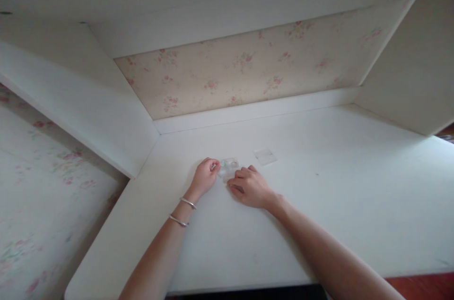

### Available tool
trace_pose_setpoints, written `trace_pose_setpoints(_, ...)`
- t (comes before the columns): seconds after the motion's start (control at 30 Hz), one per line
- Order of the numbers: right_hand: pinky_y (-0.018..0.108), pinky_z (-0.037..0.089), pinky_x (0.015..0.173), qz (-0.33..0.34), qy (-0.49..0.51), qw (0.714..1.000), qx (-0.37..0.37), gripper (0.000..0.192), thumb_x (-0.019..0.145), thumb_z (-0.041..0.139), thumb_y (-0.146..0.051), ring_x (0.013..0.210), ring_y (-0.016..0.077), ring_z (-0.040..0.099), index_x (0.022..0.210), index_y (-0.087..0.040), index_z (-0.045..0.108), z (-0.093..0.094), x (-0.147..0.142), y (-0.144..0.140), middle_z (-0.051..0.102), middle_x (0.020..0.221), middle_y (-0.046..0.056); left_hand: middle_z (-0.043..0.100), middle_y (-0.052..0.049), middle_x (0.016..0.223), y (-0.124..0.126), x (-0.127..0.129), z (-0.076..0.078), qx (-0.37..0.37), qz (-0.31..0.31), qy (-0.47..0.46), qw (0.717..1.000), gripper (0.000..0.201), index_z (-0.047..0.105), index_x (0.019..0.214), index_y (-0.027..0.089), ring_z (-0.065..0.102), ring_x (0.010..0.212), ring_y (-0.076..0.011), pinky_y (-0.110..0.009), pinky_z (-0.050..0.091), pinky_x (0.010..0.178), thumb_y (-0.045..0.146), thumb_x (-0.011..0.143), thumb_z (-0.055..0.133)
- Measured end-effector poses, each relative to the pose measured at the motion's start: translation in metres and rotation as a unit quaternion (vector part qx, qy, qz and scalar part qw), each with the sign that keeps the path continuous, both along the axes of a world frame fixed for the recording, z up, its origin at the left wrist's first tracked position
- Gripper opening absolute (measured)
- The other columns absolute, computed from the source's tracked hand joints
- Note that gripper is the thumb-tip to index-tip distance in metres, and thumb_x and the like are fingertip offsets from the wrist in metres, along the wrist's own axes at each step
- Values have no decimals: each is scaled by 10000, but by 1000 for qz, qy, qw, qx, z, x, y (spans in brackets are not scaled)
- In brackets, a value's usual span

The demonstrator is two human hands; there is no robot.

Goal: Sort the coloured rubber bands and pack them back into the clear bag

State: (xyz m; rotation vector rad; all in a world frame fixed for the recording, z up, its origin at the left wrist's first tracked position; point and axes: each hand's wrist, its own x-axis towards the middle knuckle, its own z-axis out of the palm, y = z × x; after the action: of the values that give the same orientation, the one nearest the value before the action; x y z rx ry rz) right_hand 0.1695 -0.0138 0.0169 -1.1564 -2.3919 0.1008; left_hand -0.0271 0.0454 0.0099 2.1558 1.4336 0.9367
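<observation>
Clear plastic case: it lay on the white table (319,215) between the two hands, a small see-through thing (230,163) with a greenish tint toward its left end and a rounded mark toward its right; what, if anything, it contained was too small to tell.
Left hand: this hand (205,175) was at the case's left end, thumb and forefinger drawn nearly together; whether the fingertips gripped the edge or a tiny item could not be told.
Right hand: this one (250,187) bent over the case's near right corner, fingers curled and thumb close under them; the hand itself hid whether it had hold of anything.
Slipping risk: the case looked light and smooth, so a push from one side without an answering hold from the other could have skidded or turned it.
Spilling risk: if loose bits sat inside, a sudden tilt or a plastic edge springing free might have scattered them.
Losing-sight risk: clear plastic on a pale table showed poorly, and fingers covered both ends, so a misplaced grip would have been easy to miss.
Clear square piece: it lay flat (265,157) beyond the right hand, near but apart; a careless sweep of the knuckles could have knocked it.
Silver bangles: two circled the left wrist (188,203); sliding down, they might have tapped the table.
</observation>
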Motion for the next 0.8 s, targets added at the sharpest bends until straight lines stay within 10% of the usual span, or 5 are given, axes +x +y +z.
trace_pose_setpoints(0.47,303,260,740,7,-25,999,20,230,891,470,-246,805,148,498,806,-214,681,-4,-4,3,602,791,38,618,-27,809,-26,-3,6,-14,5,-11,1000,278,625,907,170,540,706,-136,-249,428,668,374,899,436)
trace_pose_setpoints(0.8,301,374,740,-90,182,978,37,265,921,431,-301,781,163,527,938,-215,681,-9,-1,16,595,814,56,627,-36,894,-51,0,10,0,-9,57,998,230,626,993,203,569,767,-139,-258,446,720,294,912,430)
